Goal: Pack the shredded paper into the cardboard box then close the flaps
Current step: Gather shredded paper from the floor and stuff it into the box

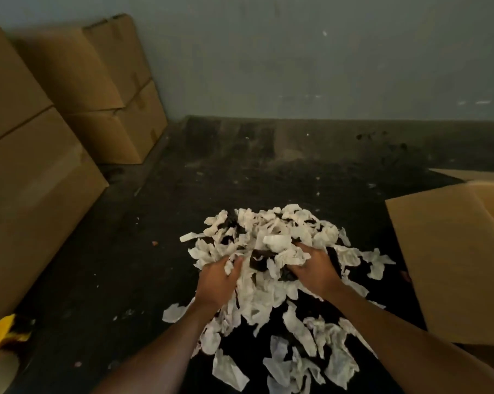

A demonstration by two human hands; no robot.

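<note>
A heap of white shredded paper lies on the dark floor in front of me, with loose scraps trailing toward the bottom of the view. My left hand digs into the heap's left side, its fingers and thumb curled round a clump of scraps. My right hand reaches into the right side, fingers buried under the paper and curled round it. The open cardboard box stands at the right edge, its near flap folded outward toward the heap.
Stacked closed cardboard boxes line the left wall and back left corner. A grey wall closes off the far side. A yellow object sits at the lower left. Small paper bits dot the floor.
</note>
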